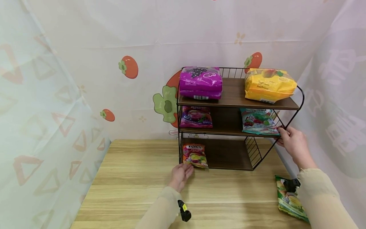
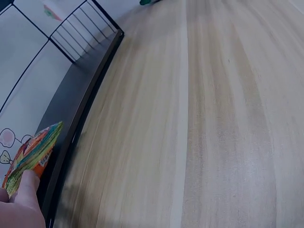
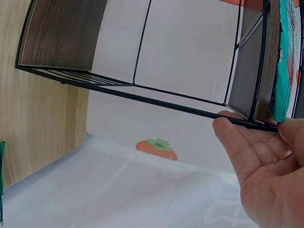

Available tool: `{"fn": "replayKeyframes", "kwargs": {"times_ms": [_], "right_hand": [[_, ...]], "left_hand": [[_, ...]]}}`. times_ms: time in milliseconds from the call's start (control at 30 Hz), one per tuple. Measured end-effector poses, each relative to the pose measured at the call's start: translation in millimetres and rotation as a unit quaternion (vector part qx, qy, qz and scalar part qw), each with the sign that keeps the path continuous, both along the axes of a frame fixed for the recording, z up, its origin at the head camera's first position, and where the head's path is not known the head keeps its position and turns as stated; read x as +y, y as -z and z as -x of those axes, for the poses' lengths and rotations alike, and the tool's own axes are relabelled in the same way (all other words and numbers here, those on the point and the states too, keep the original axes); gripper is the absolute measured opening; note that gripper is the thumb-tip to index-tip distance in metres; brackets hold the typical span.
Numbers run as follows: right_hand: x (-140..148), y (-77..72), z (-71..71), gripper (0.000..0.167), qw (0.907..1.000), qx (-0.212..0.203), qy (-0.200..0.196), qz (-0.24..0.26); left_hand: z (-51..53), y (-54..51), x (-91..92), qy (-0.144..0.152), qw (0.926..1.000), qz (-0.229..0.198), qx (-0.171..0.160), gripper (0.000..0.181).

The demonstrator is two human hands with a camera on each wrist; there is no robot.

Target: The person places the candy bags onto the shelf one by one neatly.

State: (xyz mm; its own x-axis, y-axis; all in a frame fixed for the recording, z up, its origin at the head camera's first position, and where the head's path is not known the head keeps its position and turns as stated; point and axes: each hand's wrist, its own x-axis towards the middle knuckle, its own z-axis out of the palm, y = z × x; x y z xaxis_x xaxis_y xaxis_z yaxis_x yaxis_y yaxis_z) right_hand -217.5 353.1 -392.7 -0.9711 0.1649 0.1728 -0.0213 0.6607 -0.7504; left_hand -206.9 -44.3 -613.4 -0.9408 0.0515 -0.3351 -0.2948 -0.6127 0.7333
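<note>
In the head view, a dark wood and black wire shelf rack (image 1: 228, 159) stands on a wooden table. At its bottom left lies an orange candy bag (image 1: 195, 155). My left hand (image 1: 180, 175) touches that bag's lower left corner with fairly straight fingers. On the middle shelf, a teal candy bag (image 1: 257, 121) lies at the right end. My right hand (image 1: 294, 144) grips the rack's right side there, the wire frame between thumb and fingers. In the right wrist view, the thumb of the right hand (image 3: 270, 171) meets the teal bag's corner (image 3: 281, 111).
A purple grape bag (image 1: 201, 82) and a yellow bag (image 1: 268, 85) sit on the top shelf. A berry candy bag (image 1: 196, 117) lies at the middle shelf's left. On the table, a green candy bag (image 1: 290, 200) is partly behind my right sleeve. A printed cloth (image 1: 137, 105) hangs behind.
</note>
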Motion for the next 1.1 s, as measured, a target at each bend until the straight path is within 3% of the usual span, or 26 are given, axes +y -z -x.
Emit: {"fn": "replayKeyframes", "kwargs": {"times_ms": [167,300,467,600,900,1100], "right_hand": [[0.7,1.0,0.7,0.049,1.0,-0.001,-0.001,0.001],[0.3,1.0,0.6,0.049,1.0,-0.001,-0.001,0.004],[0.0,1.1,1.0,0.05,1.0,-0.001,-0.001,0.004],[0.4,1.2,1.6,0.05,1.0,-0.002,-0.001,0.006],[0.3,0.1,1.5,0.051,1.0,-0.003,0.001,0.005],[0.9,-0.3,0.8,0.05,1.0,-0.002,-0.003,0.008]], "left_hand": [[0.2,-1.1,-3.4,0.003,0.9996,-0.027,0.0,0.059],[-2.3,-4.6,-5.5,0.027,0.9993,-0.027,0.004,0.056],[-3.1,-3.6,-8.1,0.053,0.9986,0.007,0.002,0.059],[-2.6,-5.0,-12.8,0.067,0.9955,0.067,-0.01,0.058],[-0.1,-22.2,-26.7,0.079,0.9685,0.234,-0.032,0.054],[9.0,-34.1,-35.0,0.079,0.9401,0.331,-0.015,0.055]]}}
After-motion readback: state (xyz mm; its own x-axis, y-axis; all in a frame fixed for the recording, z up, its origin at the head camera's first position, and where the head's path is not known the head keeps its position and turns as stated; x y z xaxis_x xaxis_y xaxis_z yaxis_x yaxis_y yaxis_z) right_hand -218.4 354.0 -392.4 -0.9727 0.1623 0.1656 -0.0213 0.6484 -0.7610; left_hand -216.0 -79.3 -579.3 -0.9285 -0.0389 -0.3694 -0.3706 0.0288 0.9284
